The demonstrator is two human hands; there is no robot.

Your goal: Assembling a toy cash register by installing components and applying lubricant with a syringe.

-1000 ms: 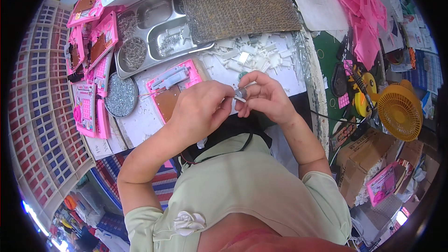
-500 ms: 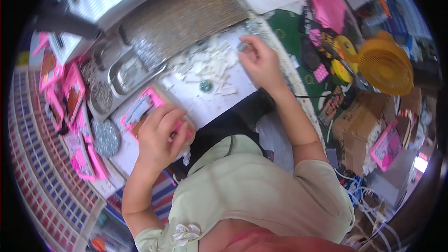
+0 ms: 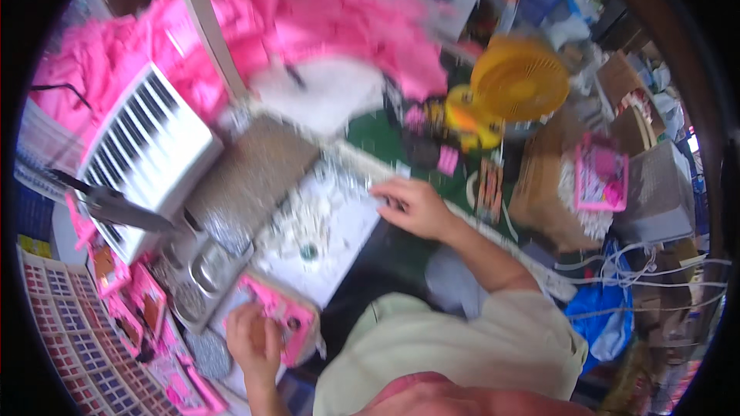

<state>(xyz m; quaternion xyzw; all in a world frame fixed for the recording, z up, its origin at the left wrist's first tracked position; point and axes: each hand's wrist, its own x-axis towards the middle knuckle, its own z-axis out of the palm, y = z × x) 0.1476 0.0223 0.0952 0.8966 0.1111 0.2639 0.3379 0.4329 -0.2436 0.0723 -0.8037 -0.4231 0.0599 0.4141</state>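
Note:
A pink plastic toy casing [image 3: 297, 320] lies at the near edge of the white work surface, with small dark parts inside it. My left hand [image 3: 253, 339] is closed on its left side, the fingers bent and a little blurred. Farther right, my right hand [image 3: 416, 209] hovers by the right border of the surface, its fingers curled round something small and dark that I cannot make out. Between the hands spreads a pile of small white pieces [image 3: 297, 219]. A round green item [image 3: 308, 252] sits at the pile's near side.
Left of the casing stand a metal compartment tray [image 3: 193, 304], a grey round disc [image 3: 208, 356] and more pink casings [image 3: 146, 304]. Behind are a brown board [image 3: 250, 173] and a white black-barred panel [image 3: 150, 162]. A yellow fan [image 3: 520, 77] and cardboard box [image 3: 555, 177] stand right.
The view has swung to the right, bringing pink cloth and more of the right side in. My left hand has shifted toward the casing's left side, uncovering more of it. My right hand stays raised and curled.

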